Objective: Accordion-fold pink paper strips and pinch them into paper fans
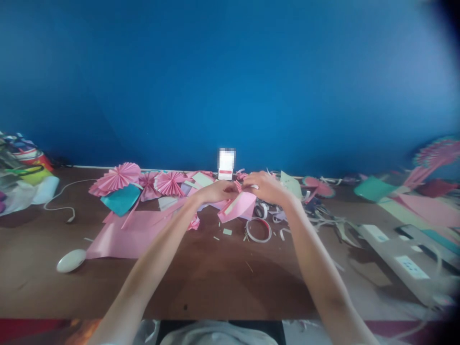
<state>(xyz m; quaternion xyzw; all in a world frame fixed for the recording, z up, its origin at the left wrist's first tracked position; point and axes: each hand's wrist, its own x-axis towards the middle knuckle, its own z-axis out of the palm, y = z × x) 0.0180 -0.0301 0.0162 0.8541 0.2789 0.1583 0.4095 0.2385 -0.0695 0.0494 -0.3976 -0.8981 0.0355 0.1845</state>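
Observation:
My left hand (pixel 217 191) reaches to the back middle of the table, its fingers closed at the upper edge of a piece of pink paper (pixel 245 207). Across from it, my right hand (pixel 265 186) has its fingers curled over the same paper from the other side. The paper hangs below both hands, and a pleated part shows between them; my fingers partly hide it. Just in front lies a roll of tape (pixel 258 230), with a second roll (pixel 261 211) behind it. Upright at the wall, beyond my hands, stands a lit phone (pixel 225 165).
Pleated pink paper fans (pixel 120 178) and a teal paper (pixel 121 200) lie at the left, beside a large pink sheet (pixel 129 237) and a white computer mouse (pixel 71 261). A power strip (pixel 393 261) and coloured papers (pixel 429 210) occupy the right. Paper scraps (pixel 227 232) dot the middle.

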